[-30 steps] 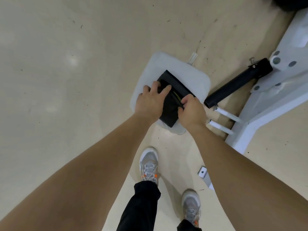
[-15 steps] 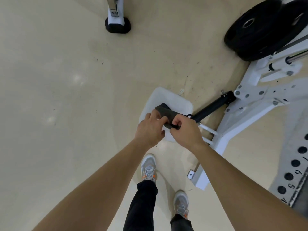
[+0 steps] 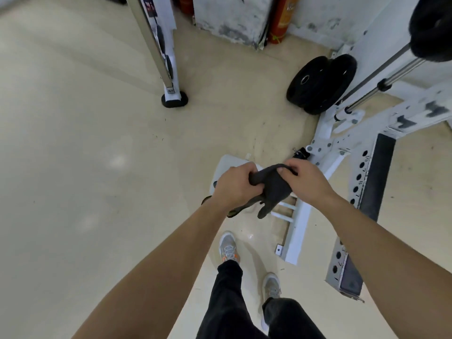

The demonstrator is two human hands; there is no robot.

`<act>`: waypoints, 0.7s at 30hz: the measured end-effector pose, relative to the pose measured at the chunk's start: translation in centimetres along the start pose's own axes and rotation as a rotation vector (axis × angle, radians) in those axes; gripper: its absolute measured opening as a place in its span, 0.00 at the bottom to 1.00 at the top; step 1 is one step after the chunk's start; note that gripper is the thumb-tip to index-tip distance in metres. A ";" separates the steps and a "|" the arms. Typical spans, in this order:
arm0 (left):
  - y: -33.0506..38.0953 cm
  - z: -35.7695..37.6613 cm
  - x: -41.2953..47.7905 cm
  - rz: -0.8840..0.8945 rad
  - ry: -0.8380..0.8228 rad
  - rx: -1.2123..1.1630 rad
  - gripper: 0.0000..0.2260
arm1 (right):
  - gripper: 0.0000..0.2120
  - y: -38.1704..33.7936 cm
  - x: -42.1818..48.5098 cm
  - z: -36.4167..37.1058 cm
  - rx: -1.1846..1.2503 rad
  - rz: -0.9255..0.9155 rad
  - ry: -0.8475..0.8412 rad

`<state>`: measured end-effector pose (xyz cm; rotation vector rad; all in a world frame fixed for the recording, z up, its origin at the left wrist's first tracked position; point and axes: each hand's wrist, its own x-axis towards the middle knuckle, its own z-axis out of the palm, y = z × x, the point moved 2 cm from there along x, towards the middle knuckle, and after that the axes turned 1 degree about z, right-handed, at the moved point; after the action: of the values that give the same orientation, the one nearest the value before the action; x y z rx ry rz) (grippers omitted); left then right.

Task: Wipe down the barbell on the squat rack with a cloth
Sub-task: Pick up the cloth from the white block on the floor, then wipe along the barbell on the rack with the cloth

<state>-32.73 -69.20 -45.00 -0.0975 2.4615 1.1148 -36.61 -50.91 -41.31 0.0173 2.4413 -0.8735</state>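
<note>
**Both hands holding the cloth above the floor**

I am standing on the beige floor (image 3: 73,167), and my two shoes (image 3: 228,248) and black trousers (image 3: 227,302) are showing at the bottom of the view. My forearms are reaching forward from the lower corners.

My left hand (image 3: 234,185) is closing its fingers around the left part of the dark cloth (image 3: 274,189), in a fist. My right hand (image 3: 305,178) is pinching the upper edge of the cloth between thumb and fingers. The cloth is stretching between the two hands at the top, and its lower part is hanging down loose under them. It is not touching the floor.

Under my hands, a white pad (image 3: 226,167) is lying on the floor, partly hidden by the hands. Just to the right of it, the white base of the rack (image 3: 297,231) is resting on the floor, and an upright with round holes is rising beside my right arm.

Farther away, two black plates (image 3: 320,84) are leaning together near the rack. The barbell (image 3: 381,83), a shiny steel bar, is running slanted at the upper right, well apart from the cloth. At the far wall a red extinguisher (image 3: 281,19) is standing, and another white machine leg (image 3: 168,69) is at the upper left.
</note>
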 end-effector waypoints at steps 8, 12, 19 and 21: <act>6.7 -5.1 -4.4 0.111 -0.096 0.435 0.18 | 0.17 -5.7 -9.7 -11.4 0.437 0.002 0.049; 10.8 -5.9 -4.6 0.092 -0.132 0.439 0.07 | 0.16 -5.8 -14.3 -17.3 0.511 -0.050 0.169; 20.4 -5.6 -4.7 0.074 -0.025 -0.168 0.08 | 0.05 0.0 -21.0 -24.3 0.625 0.009 0.348; 24.4 -5.6 -5.8 0.105 0.002 -0.317 0.09 | 0.10 3.1 -23.0 -25.1 0.520 0.087 0.356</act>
<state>-35.30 -57.49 -22.32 -0.0648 2.2943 1.5440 -28.66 -29.84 -15.60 0.5022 2.4242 -1.5476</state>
